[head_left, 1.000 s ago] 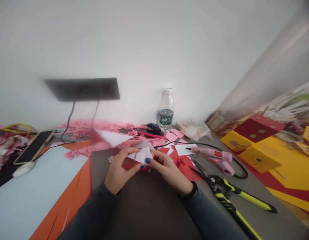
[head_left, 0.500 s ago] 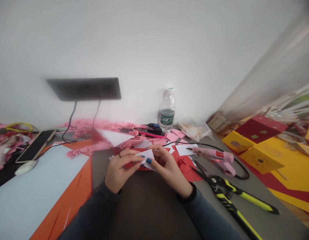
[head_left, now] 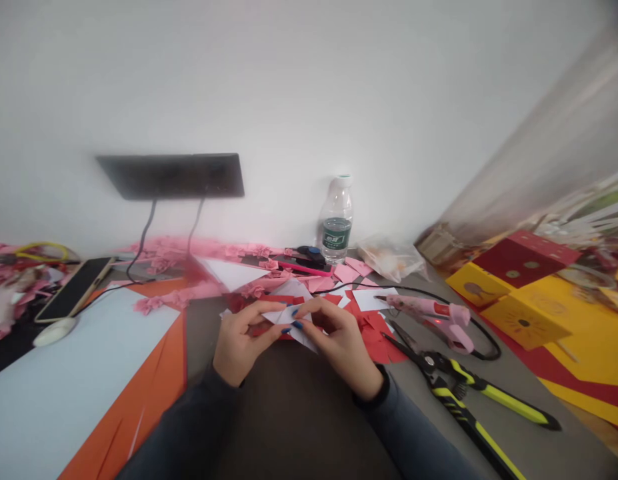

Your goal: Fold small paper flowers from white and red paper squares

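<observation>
A small piece of folded white paper [head_left: 303, 335] is held up above the table between my two hands. My left hand [head_left: 246, 337] pinches its left side between thumb and fingers. On the other side, my right hand [head_left: 339, 340] grips the paper with thumb and forefinger, the thumbs nearly meeting. Part of the paper is hidden behind the fingers. Just beyond my hands lie red paper pieces [head_left: 376, 337] and a white paper sheet [head_left: 371, 299].
To the right are a pink glue gun [head_left: 431, 311] and yellow-black pliers-like cutters [head_left: 451, 377]. A water bottle [head_left: 337, 223] stands by the wall. Leftward lie pale blue paper [head_left: 83, 360], orange sheets [head_left: 153, 380], a phone [head_left: 73, 290] and a white mouse [head_left: 55, 332]. Yellow boxes [head_left: 526, 320] sit far right.
The white paper has been turned and folded between my fingertips, with a point now hanging lower right. My fingers have shifted slightly along it. The things on the table stay where they were.
</observation>
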Demonstrator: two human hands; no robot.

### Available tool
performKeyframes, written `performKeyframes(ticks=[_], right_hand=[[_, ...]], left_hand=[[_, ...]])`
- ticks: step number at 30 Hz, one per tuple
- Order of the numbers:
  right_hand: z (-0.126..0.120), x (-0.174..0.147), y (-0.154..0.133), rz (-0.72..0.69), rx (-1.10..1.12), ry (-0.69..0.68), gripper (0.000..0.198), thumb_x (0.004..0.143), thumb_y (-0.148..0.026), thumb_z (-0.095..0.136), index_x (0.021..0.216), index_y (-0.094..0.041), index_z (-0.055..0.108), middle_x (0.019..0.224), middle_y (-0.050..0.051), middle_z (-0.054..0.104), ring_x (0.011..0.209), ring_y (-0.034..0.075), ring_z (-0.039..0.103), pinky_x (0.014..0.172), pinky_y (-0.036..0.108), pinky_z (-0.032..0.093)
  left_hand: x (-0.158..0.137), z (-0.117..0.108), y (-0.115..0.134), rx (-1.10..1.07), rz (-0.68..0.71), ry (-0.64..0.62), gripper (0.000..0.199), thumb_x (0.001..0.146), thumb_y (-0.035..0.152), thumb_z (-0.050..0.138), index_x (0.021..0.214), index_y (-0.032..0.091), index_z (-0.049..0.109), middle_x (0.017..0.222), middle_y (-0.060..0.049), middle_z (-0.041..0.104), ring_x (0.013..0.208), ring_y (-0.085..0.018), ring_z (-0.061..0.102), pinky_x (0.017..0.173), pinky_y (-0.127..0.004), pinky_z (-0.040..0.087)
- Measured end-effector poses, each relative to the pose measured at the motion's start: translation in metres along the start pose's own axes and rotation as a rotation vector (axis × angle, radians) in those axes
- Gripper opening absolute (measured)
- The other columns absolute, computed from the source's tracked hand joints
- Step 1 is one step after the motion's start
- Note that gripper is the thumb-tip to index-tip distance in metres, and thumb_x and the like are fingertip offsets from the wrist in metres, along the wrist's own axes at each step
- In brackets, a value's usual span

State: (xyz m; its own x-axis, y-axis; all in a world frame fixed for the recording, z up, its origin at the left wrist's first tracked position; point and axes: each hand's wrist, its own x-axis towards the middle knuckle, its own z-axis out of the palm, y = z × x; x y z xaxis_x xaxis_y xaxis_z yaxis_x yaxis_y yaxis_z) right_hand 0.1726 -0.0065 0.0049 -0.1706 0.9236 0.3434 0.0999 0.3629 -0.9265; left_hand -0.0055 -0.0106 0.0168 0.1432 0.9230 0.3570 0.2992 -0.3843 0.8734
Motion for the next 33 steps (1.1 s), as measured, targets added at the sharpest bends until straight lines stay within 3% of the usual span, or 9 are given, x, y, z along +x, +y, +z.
performKeyframes(ticks=[3, 9, 17, 23, 33], right_hand=[[0.0, 0.0, 0.001, -0.019, 0.005, 0.011, 0.008, 0.084, -0.026, 0.063, 0.08, -0.02, 0.064, 0.076, 0.003, 0.064, 0.066, 0.015, 0.053, 0.06, 0.027, 0.041], [0.0, 0.0, 0.001, 0.035, 0.087, 0.031, 0.007, 0.083, -0.024, 0.064, 0.08, -0.02, 0.06, 0.073, 0.0, 0.058, 0.064, 0.013, 0.049, 0.059, 0.025, 0.038], [0.003, -0.001, -0.001, 0.082, 0.168, 0.023, 0.013, 0.086, -0.032, 0.063, 0.082, -0.02, 0.058, 0.074, 0.001, 0.056, 0.065, 0.014, 0.05, 0.058, 0.026, 0.039], [0.005, -0.002, 0.0, 0.089, 0.201, 0.038, 0.019, 0.086, -0.037, 0.065, 0.082, -0.022, 0.053, 0.075, 0.0, 0.053, 0.065, 0.014, 0.048, 0.058, 0.026, 0.039], [0.008, 0.0, -0.001, 0.131, 0.48, 0.031, 0.034, 0.081, -0.037, 0.071, 0.085, -0.025, 0.039, 0.077, -0.003, 0.049, 0.065, 0.012, 0.048, 0.058, 0.023, 0.039]], left_hand=[[0.001, 0.003, 0.001, -0.082, -0.044, -0.005, 0.016, 0.075, 0.019, 0.073, 0.09, 0.017, 0.073, 0.072, -0.002, 0.079, 0.063, -0.017, 0.074, 0.059, -0.018, 0.06], [0.0, 0.004, 0.003, -0.146, -0.06, -0.007, 0.023, 0.073, 0.014, 0.071, 0.096, 0.016, 0.074, 0.086, -0.005, 0.08, 0.073, -0.018, 0.076, 0.064, -0.018, 0.06], [0.001, 0.006, 0.002, -0.146, -0.101, 0.033, 0.017, 0.075, 0.021, 0.073, 0.091, 0.017, 0.077, 0.067, -0.003, 0.078, 0.058, -0.018, 0.073, 0.053, -0.02, 0.059], [0.001, 0.01, -0.002, -0.352, -0.212, 0.041, 0.026, 0.073, 0.033, 0.077, 0.091, 0.015, 0.076, 0.079, -0.008, 0.079, 0.073, -0.022, 0.075, 0.068, -0.027, 0.063], [0.0, 0.012, -0.005, -0.451, -0.295, 0.036, 0.024, 0.073, 0.032, 0.077, 0.09, 0.016, 0.076, 0.07, -0.004, 0.077, 0.067, -0.018, 0.074, 0.067, -0.025, 0.062]])
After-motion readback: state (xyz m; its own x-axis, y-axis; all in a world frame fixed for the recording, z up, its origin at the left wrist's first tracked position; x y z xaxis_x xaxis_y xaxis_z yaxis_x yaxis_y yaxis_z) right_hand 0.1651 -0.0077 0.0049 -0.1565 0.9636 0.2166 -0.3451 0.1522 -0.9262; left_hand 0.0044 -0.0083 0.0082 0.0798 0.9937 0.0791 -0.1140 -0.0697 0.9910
